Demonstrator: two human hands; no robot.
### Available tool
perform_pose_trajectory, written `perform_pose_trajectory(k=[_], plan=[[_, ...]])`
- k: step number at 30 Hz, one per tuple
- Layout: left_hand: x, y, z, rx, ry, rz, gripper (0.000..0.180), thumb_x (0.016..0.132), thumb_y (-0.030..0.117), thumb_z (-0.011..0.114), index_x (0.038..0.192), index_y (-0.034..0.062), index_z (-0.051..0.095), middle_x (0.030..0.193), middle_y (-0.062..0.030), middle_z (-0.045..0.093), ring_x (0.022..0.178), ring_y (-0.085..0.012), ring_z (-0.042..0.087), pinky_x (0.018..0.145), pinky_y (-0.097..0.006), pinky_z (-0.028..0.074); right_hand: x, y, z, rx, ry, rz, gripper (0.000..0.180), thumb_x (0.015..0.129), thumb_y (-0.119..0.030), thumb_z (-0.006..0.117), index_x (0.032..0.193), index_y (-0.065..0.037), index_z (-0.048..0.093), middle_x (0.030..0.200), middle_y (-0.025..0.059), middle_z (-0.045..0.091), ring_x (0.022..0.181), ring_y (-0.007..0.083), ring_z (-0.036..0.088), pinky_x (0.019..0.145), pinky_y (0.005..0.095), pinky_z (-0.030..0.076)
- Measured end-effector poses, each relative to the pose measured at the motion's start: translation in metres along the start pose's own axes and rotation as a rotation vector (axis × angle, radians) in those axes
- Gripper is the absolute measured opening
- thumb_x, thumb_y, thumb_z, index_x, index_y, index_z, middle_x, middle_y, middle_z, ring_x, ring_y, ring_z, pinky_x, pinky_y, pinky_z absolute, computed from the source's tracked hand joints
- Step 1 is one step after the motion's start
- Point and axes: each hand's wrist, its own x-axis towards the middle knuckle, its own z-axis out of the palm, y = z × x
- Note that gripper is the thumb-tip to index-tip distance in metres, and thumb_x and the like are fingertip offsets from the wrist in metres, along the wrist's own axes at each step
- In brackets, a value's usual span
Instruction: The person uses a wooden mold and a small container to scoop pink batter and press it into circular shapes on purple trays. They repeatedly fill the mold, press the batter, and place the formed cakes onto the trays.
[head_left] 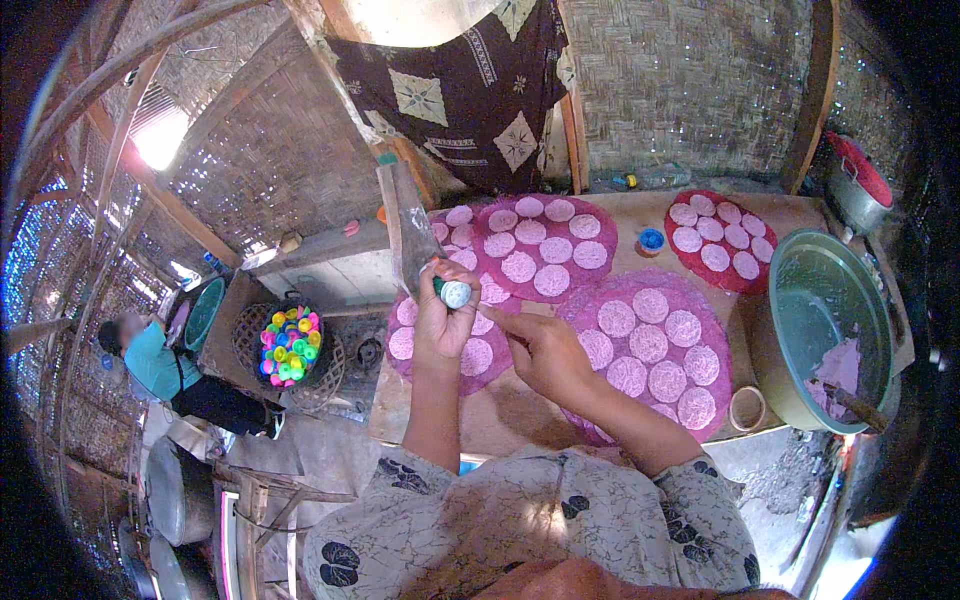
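Observation:
My left hand (441,318) is closed round a short, dark green cylinder (455,292) with a pale, whitish end facing up. Close beside it, my right hand (545,350) has curled fingers, with thumb and forefinger reaching toward the cylinder. Whether anything small is pinched there I cannot make out. Both hands are above the table, over a magenta round mat (470,382) partly hidden by my left arm. Pale pink, rough-textured discs (477,357) lie on it. To the right, a larger magenta mat (712,422) carries several more discs (649,343).
More disc-covered mats (497,270) lie behind, and a red one (745,282) far right. A blue-topped cup (651,241) stands between. At right is a large green tub (783,345) with pink dough (838,370). A basket (250,335) holds colourful plastic pieces. Another person (160,360) sits far left.

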Motion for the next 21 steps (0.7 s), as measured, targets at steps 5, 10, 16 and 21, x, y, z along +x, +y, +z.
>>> perform_pose_trajectory(k=[5,10,16,21], plan=[[-0.0014,-0.0002,0.0018,-0.026,-0.016,-0.009,0.005,0.094,0.005,0.058,0.095,0.0055,0.053,0.080,-0.0022,0.055,0.072,-0.0132,0.054,0.072,-0.032,0.051,-0.0001,0.0003,0.0022,0.011,0.021,-0.007,0.039,0.084,0.000,0.058,0.119,-0.012,0.068,0.084,0.0219,0.066,0.072,0.0392,0.065,0.067,0.0454,0.053],[-0.0016,-0.0017,0.0035,-0.017,-0.016,-0.014,0.005,0.093,0.006,0.058,0.095,0.0056,0.053,0.080,-0.0020,0.055,0.072,-0.0129,0.054,0.072,-0.032,0.050,0.0000,0.0011,0.0039,0.004,0.012,0.025,0.040,0.084,0.000,0.058,0.121,-0.012,0.068,0.083,0.0219,0.066,0.072,0.0381,0.065,0.066,0.0446,0.053],[-0.0032,-0.0009,0.0045,-0.035,-0.010,-0.019,0.005,0.094,0.006,0.058,0.093,0.0055,0.053,0.079,-0.0016,0.054,0.072,-0.0130,0.053,0.072,-0.031,0.050,-0.0005,0.0005,0.0041,0.013,-0.012,0.035,0.042,0.085,-0.004,0.056,0.125,-0.015,0.065,0.084,0.0210,0.067,0.073,0.0384,0.066,0.067,0.0472,0.053],[-0.0032,-0.0013,0.0049,-0.062,-0.021,-0.042,0.005,0.094,0.006,0.058,0.091,0.0051,0.053,0.079,-0.0019,0.054,0.072,-0.0130,0.053,0.073,-0.031,0.050,-0.0023,0.0004,0.0031,0.032,-0.021,0.041,0.044,0.086,-0.006,0.055,0.127,-0.016,0.063,0.089,0.0209,0.068,0.077,0.0392,0.066,0.069,0.0480,0.053]])
